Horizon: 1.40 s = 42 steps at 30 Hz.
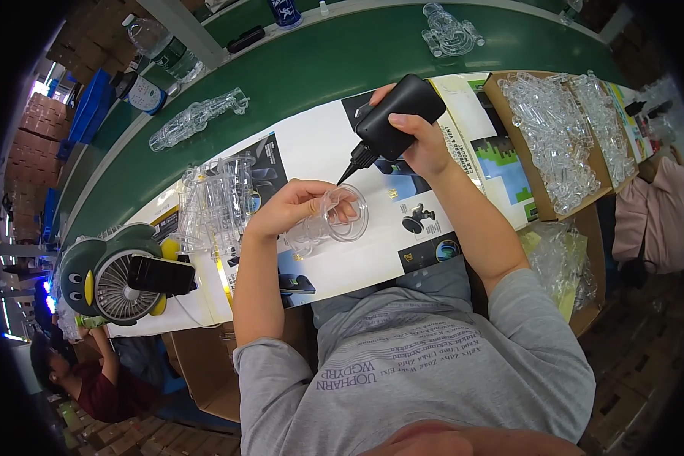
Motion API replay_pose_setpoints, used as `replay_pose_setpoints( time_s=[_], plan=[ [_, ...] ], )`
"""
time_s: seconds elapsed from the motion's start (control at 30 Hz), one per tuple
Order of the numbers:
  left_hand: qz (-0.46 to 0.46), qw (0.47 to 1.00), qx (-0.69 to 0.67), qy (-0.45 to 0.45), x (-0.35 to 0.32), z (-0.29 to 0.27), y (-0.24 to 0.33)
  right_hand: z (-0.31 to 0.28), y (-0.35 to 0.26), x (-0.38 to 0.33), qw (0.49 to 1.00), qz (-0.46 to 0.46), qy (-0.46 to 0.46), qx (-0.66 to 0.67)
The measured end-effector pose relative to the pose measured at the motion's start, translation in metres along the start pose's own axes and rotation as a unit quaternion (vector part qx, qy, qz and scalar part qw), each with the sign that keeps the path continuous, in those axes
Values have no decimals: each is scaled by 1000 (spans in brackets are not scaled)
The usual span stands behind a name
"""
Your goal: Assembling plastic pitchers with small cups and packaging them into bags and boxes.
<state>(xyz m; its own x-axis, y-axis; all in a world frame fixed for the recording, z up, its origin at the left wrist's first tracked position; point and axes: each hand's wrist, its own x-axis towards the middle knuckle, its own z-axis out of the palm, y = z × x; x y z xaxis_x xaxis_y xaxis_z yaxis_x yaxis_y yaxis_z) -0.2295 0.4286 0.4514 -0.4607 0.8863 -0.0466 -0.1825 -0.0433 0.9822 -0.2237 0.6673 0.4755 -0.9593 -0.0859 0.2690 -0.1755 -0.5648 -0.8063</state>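
My left hand (296,205) is closed around a clear plastic part with a round flared rim (355,215), held above the white printed sheet (334,266). Tilted downward in my right hand (420,140) is a black squeeze bottle (404,114) with a tapered nozzle. The nozzle's tip is close to the part's rim, beside my left fingers; whether it touches, I cannot tell. Next to my left forearm stands a cluster of similar clear plastic pieces (219,201). The fingers behind the part show only through the clear plastic.
A cardboard box of small clear parts (551,144) sits at the right. On the green table (311,64) lie clear assemblies (197,121). At the left are a penguin-shaped fan (118,281), a phone (162,275) and bottles (163,49). Another person (91,376) sits at the far lower left.
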Motion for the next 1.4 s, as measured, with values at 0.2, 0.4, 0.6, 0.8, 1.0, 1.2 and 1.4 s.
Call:
replay_pose_setpoints(
  time_s=[0.2, 0.4, 0.6, 0.8, 1.0, 1.2, 1.4],
  plan=[
    [-9, 1000, -16, -18, 0, -2, -2, -2, 1, 0, 1000, 15, -12, -8],
    [-14, 1000, 0, -18, 1, -1, 0, -1, 0, -1, 1000, 3, -9, -16],
    [-16, 1000, 3, -23, 1, -1, 0, 1, 0, -1, 1000, 1, -11, -13],
    [-25, 999, 4, -20, 0, -2, -1, 2, -1, -1, 1000, 16, -13, -13],
    [-22, 999, 8, -24, 1, -2, -1, 1, -1, -1, 1000, 14, -14, -13],
    [-23, 999, 13, -28, 0, -2, 0, 1, -1, -1, 1000, 16, -18, -9],
    [-16, 1000, 6, -19, 1, 1, -1, 2, -3, -2, 999, 20, -22, -13]
  ],
)
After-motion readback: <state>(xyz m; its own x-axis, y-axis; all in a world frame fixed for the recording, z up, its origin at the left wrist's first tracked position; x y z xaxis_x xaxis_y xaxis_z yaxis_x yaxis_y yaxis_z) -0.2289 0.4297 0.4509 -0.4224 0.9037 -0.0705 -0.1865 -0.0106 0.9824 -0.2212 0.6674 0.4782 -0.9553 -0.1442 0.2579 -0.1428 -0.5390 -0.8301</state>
